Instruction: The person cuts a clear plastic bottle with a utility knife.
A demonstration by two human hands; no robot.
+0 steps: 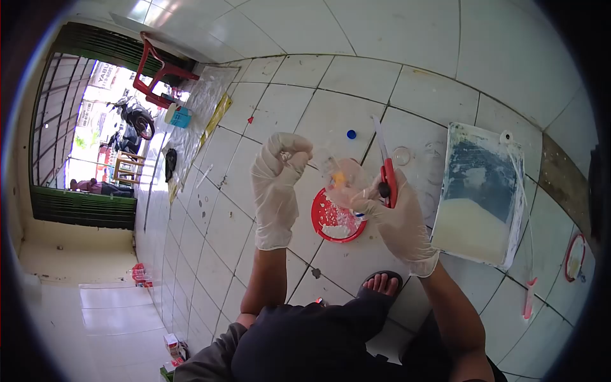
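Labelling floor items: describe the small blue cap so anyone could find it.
Start at the white tiled floor, then find the round red lid below the gloved hands. The blue cap lies alone on a tile above the right hand, left of the scissors. It is the only small solid-blue disc there.

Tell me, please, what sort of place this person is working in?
Probably a shopfront or open-fronted workroom at street level. The floor is white tile, an open metal gate gives onto a sunlit street with parked motorbikes, and a red plastic stool stands by the entrance.
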